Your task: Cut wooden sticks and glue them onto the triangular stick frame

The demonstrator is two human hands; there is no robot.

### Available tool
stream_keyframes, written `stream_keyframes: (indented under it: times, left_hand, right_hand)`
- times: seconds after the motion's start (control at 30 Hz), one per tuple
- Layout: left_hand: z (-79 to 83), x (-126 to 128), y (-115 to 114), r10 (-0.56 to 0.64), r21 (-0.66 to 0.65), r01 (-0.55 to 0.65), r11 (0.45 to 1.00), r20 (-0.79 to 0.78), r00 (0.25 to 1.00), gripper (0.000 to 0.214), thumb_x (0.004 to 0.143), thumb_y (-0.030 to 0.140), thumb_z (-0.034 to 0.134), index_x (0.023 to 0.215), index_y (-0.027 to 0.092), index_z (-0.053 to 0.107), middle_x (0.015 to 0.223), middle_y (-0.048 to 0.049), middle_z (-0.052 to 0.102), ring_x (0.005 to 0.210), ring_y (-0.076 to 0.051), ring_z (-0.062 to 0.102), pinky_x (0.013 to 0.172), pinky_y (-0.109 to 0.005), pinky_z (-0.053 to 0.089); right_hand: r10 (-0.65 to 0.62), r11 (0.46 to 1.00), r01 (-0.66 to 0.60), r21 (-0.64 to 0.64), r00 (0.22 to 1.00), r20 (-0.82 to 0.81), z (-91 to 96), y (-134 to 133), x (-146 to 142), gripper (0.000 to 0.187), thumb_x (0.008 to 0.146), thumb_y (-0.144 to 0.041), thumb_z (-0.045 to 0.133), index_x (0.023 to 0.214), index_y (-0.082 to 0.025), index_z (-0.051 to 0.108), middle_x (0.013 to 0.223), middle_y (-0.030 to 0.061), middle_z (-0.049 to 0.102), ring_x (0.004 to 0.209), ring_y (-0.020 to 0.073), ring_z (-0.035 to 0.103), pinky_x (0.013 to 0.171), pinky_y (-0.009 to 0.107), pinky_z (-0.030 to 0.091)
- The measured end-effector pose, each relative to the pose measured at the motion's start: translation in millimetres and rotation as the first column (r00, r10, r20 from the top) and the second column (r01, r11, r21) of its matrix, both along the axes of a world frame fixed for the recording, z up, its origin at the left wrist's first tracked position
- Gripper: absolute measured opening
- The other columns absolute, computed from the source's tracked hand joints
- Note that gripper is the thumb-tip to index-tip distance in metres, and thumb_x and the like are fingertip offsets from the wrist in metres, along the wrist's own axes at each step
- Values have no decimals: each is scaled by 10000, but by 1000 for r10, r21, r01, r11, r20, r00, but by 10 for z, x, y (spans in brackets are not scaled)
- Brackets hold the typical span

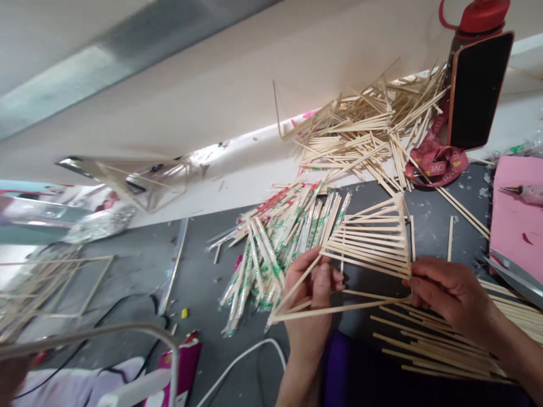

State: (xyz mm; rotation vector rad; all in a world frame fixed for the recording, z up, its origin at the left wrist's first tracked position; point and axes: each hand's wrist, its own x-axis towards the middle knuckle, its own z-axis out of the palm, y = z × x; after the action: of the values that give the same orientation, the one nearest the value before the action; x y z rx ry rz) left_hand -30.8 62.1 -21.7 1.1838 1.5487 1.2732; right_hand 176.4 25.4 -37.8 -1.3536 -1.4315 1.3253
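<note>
Between my two hands is a frame of pale wooden chopsticks (pixel 369 244), with several sticks laid side by side like slats across its upper part and a triangular open end at the lower left. My left hand (pixel 309 291) is closed around the frame's left side, its thumb and fingers among the sticks. At the frame's right corner, my right hand (pixel 445 288) pinches the sticks with bent fingers; some fingertips are hidden. Under my right forearm, loose chopsticks (pixel 441 345) lie in a spread row. Wrapped chopsticks (pixel 275 249) with green and red print lie beyond my left hand.
A heap of loose sticks (pixel 365 130) lies at the back, near a red lanyard (pixel 441 167), a phone (pixel 481 93) and a red-capped bottle (pixel 483 17). At right, a pointed metal nozzle (pixel 512 190) rests over pink material. Cables and another stick frame (pixel 97 285) are at left.
</note>
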Motion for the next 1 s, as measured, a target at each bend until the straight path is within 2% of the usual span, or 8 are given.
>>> stream_keyframes:
  times: [0.4,0.67,1.0]
  left_hand:
    - [-22,3,34,11,29,-8,1000,-104,994,339,823,406,659,1057,176,577,689,19,649,533,-112,612,488,-224,524]
    - [-1,28,33,12,16,-10,1000,-118,993,306,841,360,639,1071,172,565,658,31,636,543,-116,614,497,-225,520]
    - [-38,9,49,-12,45,18,999,-126,992,286,844,375,614,1041,171,578,655,30,621,505,-102,586,459,-210,500]
  right_hand:
    - [25,998,-28,-53,998,-58,41,62,20,243,906,-279,499,692,-211,592,641,-18,586,558,99,590,550,212,434]
    - [25,996,-31,-83,997,-68,88,75,40,224,912,-294,497,757,-206,632,668,-12,604,582,107,601,598,231,466]
    - [48,998,-50,-38,997,-61,-4,28,70,231,941,-291,488,786,-192,628,700,-3,603,601,104,623,577,202,482]
